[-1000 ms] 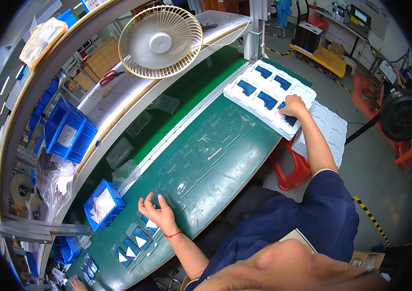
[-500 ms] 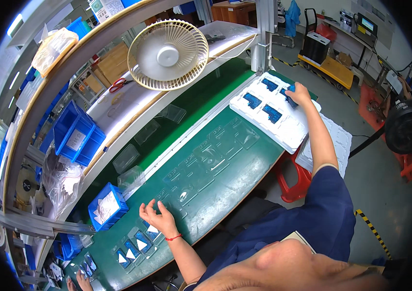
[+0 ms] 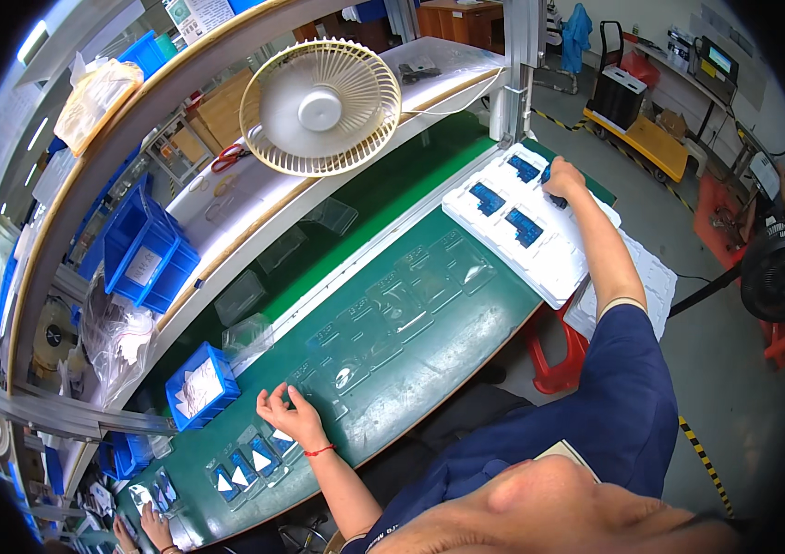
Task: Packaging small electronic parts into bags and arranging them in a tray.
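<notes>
Three boards (image 3: 525,228) were held in the white tray (image 3: 559,251), where a fourth board (image 3: 547,174) was pinched by the right hand (image 3: 566,179); slips (image 3: 199,388) were contained in the blue bin (image 3: 219,406). Clear packs (image 3: 397,300) were spread across the desk (image 3: 448,334) beside the left hand (image 3: 293,420), whose fingers were loosely parted, and bare room was left along the front edge.

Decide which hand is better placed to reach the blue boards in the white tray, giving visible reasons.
Probably the right hand: it is at the white tray, beside the blue boards. The left hand is farther off, over the green table.
</notes>
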Demonstrator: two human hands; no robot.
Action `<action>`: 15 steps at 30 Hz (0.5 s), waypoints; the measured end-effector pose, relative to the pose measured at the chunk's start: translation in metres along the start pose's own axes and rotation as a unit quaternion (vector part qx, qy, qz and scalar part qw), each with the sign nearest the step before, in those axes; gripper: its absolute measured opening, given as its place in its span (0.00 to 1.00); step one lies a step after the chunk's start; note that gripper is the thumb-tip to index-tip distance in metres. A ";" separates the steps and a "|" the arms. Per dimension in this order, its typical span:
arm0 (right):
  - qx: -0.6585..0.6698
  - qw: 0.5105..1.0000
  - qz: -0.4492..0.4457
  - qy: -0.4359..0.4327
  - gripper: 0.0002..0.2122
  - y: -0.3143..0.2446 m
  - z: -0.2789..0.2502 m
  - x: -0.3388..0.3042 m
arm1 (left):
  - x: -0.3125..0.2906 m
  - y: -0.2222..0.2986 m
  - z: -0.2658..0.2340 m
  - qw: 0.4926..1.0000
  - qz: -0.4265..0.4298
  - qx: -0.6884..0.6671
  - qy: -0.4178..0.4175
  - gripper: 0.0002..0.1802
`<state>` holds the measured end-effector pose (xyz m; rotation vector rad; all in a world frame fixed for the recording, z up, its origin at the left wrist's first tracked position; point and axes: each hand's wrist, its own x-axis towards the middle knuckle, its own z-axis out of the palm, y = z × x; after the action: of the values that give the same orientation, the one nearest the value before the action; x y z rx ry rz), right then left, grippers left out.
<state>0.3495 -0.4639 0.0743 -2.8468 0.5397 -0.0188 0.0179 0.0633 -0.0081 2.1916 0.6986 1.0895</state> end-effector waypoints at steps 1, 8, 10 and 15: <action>0.014 0.998 0.018 0.056 0.22 -0.007 -0.003 -0.008 | 0.000 -0.001 0.001 1.000 0.007 0.003 0.004 0.07; 0.007 0.980 -0.179 -0.092 0.23 -0.038 0.030 -0.072 | -0.001 0.003 0.000 1.000 -0.010 -0.010 -0.003 0.07; -0.029 0.992 -0.102 -0.062 0.25 -0.055 0.021 -0.091 | -0.002 0.001 0.000 1.000 -0.011 -0.017 -0.004 0.06; -0.024 0.994 -0.073 -0.081 0.27 -0.056 0.022 -0.085 | 0.000 0.002 0.001 1.000 0.000 -0.022 0.002 0.06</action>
<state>0.2918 -0.3777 0.0687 -2.8948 0.3029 0.2016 0.0189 0.0612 -0.0072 2.1529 0.6704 1.1004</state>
